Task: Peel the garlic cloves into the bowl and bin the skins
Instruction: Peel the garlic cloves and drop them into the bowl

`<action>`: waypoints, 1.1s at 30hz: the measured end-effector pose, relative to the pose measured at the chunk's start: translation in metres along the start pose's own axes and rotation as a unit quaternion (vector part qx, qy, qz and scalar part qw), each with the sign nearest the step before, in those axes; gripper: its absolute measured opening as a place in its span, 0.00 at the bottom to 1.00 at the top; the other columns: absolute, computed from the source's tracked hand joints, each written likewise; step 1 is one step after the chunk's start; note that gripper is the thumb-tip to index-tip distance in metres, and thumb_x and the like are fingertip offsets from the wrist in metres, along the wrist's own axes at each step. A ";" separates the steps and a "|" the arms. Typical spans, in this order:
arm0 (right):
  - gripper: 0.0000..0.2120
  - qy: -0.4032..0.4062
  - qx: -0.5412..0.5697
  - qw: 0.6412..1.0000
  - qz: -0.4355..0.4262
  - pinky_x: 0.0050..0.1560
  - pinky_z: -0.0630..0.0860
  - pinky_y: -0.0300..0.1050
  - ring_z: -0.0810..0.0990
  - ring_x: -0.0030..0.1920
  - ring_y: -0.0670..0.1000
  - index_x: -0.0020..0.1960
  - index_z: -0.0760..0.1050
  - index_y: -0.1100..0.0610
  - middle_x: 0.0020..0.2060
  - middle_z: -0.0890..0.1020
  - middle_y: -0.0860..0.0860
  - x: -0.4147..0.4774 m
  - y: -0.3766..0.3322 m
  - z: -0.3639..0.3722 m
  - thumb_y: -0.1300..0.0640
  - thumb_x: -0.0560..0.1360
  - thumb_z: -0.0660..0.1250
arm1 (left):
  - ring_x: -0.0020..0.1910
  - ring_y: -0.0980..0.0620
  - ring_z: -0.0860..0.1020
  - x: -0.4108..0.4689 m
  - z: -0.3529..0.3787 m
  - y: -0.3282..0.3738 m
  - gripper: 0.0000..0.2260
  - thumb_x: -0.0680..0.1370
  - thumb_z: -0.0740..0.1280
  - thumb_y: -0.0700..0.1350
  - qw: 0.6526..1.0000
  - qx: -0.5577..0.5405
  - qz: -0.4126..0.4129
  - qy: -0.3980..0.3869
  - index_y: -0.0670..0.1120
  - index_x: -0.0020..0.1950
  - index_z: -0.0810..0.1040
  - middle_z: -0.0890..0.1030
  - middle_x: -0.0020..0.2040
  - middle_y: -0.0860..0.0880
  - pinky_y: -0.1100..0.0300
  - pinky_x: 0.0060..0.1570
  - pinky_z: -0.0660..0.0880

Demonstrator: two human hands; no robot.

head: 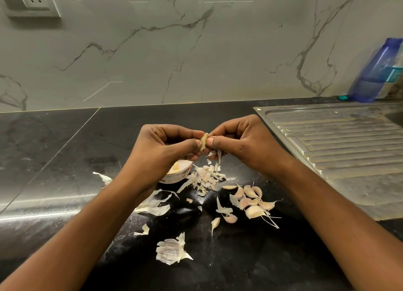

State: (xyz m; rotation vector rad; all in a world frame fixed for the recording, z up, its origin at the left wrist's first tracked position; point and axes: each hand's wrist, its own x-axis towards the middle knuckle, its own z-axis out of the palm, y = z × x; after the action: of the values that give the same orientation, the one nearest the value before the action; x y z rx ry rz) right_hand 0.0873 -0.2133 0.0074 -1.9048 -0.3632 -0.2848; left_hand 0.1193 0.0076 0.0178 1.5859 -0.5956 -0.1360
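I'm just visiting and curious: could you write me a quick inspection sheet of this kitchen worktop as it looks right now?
Surface: glossy black stone countertop, dusted with bits of skin.
Job's things: pale peeled garlic clove pinched between both hands; small white bowl partly hidden under the left wrist, something yellowish inside; cluster of pinkish unpeeled garlic cloves lying to the right.
Clutter: papery white garlic skins scattered loose; a larger husk nearer the person. No bin in view.
Grips: left hand and right hand, each with fingers closed on the clove.
Cables: nothing seen.
Surroundings: marble-look wall, white wall socket, ribbed steel sink drainboard, blue plastic bottle.
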 end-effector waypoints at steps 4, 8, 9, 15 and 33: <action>0.04 0.014 -0.016 1.000 -0.011 0.45 0.86 0.44 0.88 0.40 0.54 0.51 0.86 0.64 0.41 0.89 0.56 0.000 0.001 0.002 0.65 0.79 0.73 | 0.44 0.47 0.88 0.001 0.001 -0.001 0.08 0.76 0.74 0.35 1.000 0.003 0.006 0.000 0.40 0.54 0.86 0.89 0.46 0.43 0.61 0.46 0.84; 0.03 0.028 -0.017 0.999 -0.013 0.45 0.87 0.49 0.88 0.39 0.55 0.50 0.86 0.63 0.40 0.88 0.56 0.001 0.001 0.003 0.65 0.79 0.73 | 0.44 0.45 0.88 0.000 0.001 -0.003 0.09 0.76 0.74 0.35 1.000 0.003 0.019 0.011 0.39 0.55 0.86 0.89 0.46 0.42 0.61 0.46 0.84; 0.03 0.030 -0.015 0.999 -0.013 0.45 0.87 0.48 0.88 0.39 0.54 0.50 0.86 0.63 0.40 0.88 0.55 0.001 0.001 0.003 0.66 0.79 0.73 | 0.44 0.45 0.88 -0.001 0.001 -0.004 0.09 0.76 0.74 0.36 0.999 0.009 0.028 0.015 0.38 0.55 0.85 0.89 0.46 0.42 0.61 0.46 0.84; 0.02 0.024 -0.036 0.999 -0.018 0.42 0.84 0.40 0.88 0.39 0.50 0.50 0.86 0.62 0.40 0.88 0.54 0.000 0.000 0.005 0.64 0.79 0.74 | 0.43 0.47 0.88 -0.001 0.002 -0.005 0.09 0.74 0.76 0.42 0.997 0.051 0.049 0.017 0.42 0.53 0.87 0.89 0.45 0.46 0.60 0.48 0.85; 0.04 0.042 -0.024 0.999 -0.011 0.42 0.85 0.45 0.87 0.39 0.55 0.47 0.84 0.66 0.39 0.88 0.55 0.000 -0.003 -0.001 0.66 0.79 0.72 | 0.43 0.44 0.88 0.002 -0.001 0.004 0.16 0.69 0.73 0.38 0.986 -0.147 -0.063 0.042 0.36 0.55 0.83 0.88 0.47 0.37 0.59 0.45 0.85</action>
State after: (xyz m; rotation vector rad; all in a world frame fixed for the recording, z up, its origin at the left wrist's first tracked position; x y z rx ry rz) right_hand 0.0861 -0.2134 0.0106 -1.9310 -0.3229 -0.3894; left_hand 0.1201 0.0081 0.0220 1.3352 -0.3901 -0.2397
